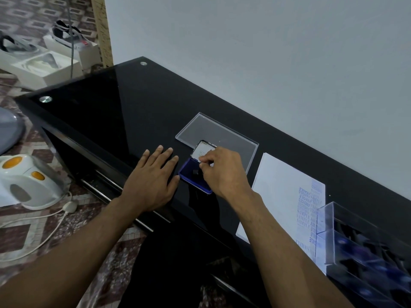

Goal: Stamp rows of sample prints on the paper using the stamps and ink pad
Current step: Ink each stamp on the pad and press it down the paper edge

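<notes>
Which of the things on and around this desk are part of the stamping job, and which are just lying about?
For the job:
ink pad, open
stamp, hidden in the right hand
paper with blue prints
clear box of stamps
clear lid

Just lying about:
white kettle on the floor
white boxes
headset

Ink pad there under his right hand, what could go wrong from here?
The ink pad sits near the front edge of the glossy black table; only the flat left hand beside it steadies it, so it might slide. The right hand pinches something small over the ink, hard to identify; inky fingers could smudge the paper already printed.
</notes>
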### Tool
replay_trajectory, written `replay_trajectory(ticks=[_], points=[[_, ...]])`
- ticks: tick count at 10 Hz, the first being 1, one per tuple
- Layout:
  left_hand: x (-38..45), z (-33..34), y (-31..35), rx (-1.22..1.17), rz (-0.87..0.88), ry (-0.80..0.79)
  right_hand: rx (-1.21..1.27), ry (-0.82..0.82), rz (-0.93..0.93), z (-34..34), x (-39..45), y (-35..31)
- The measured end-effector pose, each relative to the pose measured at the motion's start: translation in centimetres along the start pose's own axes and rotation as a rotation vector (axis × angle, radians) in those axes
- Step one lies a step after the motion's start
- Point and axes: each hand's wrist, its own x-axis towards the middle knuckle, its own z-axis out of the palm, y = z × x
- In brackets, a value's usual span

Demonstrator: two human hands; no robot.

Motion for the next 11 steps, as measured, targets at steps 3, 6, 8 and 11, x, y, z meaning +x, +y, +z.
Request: replay_trajectory(ticks=[3, 6, 8, 11], points=[[0.0, 0.3, -0.2, 0.007, 0.002, 0.006, -0.015, -0.041, 0.008, -0.2, -0.1, 0.0], [0.0, 0.3, -0.2, 0.008, 0.002, -0.005, -0.019, -0.046, 0.0, 0.0, 0.3, 0.1], [0.1, -0.1, -0.5, -0.113, 0.014, 0.01, 0.029, 0.033, -0.039, -0.1, -0.7, 0.8], [1.4, -1.6, 4.4, -0.213, 0.131, 0.054, 0.193, 0.243, 0.055, -2.8, -3.4, 5.6]])
